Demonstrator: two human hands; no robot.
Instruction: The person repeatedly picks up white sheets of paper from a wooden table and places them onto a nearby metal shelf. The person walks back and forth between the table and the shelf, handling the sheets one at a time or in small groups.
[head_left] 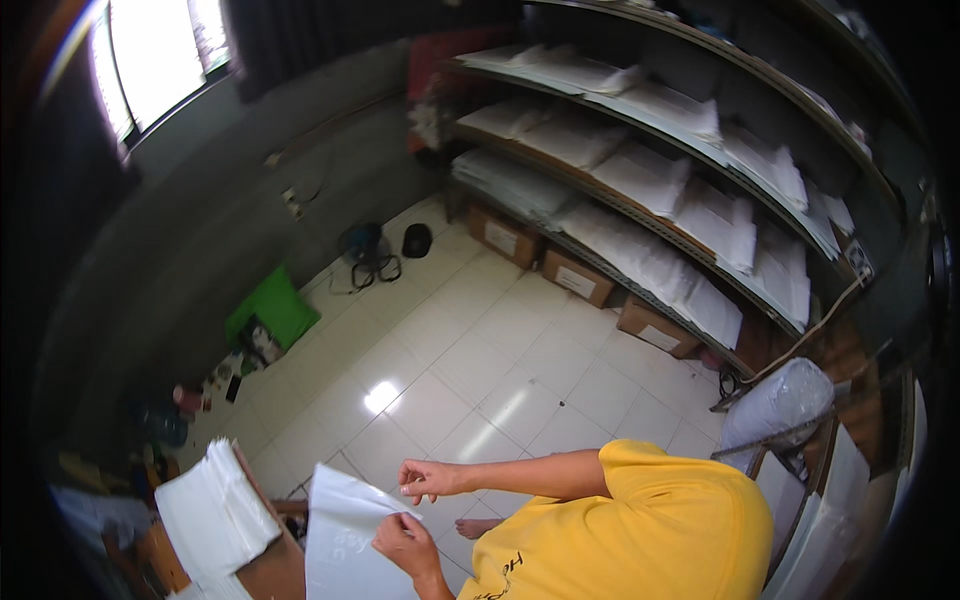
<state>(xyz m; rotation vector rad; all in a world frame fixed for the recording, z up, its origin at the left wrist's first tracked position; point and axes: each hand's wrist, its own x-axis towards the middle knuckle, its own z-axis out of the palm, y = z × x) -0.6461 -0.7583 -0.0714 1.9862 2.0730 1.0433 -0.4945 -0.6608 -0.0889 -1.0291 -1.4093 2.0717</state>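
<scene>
A pale white plastic sheet or bag (345,535) with faint markings hangs in front of me at the lower edge. My left hand (408,545) is closed on its right-hand edge, with the thumb and fingers pinched together. Just above, my right hand (433,479) reaches in with curled fingers close to the sheet's upper edge. Whether a bit of the sheet is between those fingertips is too small to tell. Left of the sheet, a stack of white sheets (215,510) lies on a brown surface (270,580).
Metal shelves (620,190) with white bundles run along the far right, above several cardboard boxes (575,278). A white wrapped roll (785,400) stands at the right. A green pillow (275,305), a fan (362,245) and a black cap-like item (417,240) lie by the wall.
</scene>
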